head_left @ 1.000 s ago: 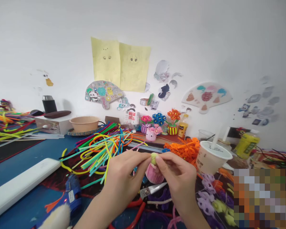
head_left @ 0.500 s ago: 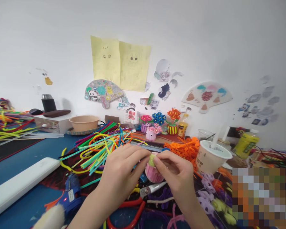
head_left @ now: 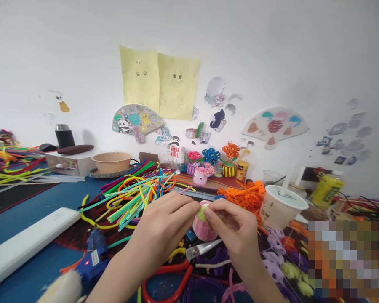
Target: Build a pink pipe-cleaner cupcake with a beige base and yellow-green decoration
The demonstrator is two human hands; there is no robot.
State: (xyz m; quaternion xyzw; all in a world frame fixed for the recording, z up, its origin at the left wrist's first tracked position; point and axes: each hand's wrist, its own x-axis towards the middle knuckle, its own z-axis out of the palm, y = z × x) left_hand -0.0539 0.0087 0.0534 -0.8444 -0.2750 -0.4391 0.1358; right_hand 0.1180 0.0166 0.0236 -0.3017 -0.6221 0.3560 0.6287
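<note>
Between my two hands is a small yellow-green fuzzy piece [head_left: 202,213], apparently of pipe cleaner. My left hand [head_left: 169,225] pinches it from the left, fingertips together. From the right, my right hand [head_left: 235,225] has thumb and fingers closed on it. Behind the piece stands a pink striped pot [head_left: 202,229], partly covered by my fingers. Scissors [head_left: 173,290] with red handles lie below my hands, their blades pointing up to the right under the pot.
Pipe cleaners [head_left: 129,202] lie heaped on the left, near a blue glue gun [head_left: 94,256] and a white bar [head_left: 31,248]. Orange pieces [head_left: 246,198] and a lidded cup [head_left: 282,206] are on the right. Pipe-cleaner flower pots [head_left: 228,170] line the back.
My fingers have shifted slightly around the yellow-green piece, which now looks shorter and rounder. Everything else stays about the same.
</note>
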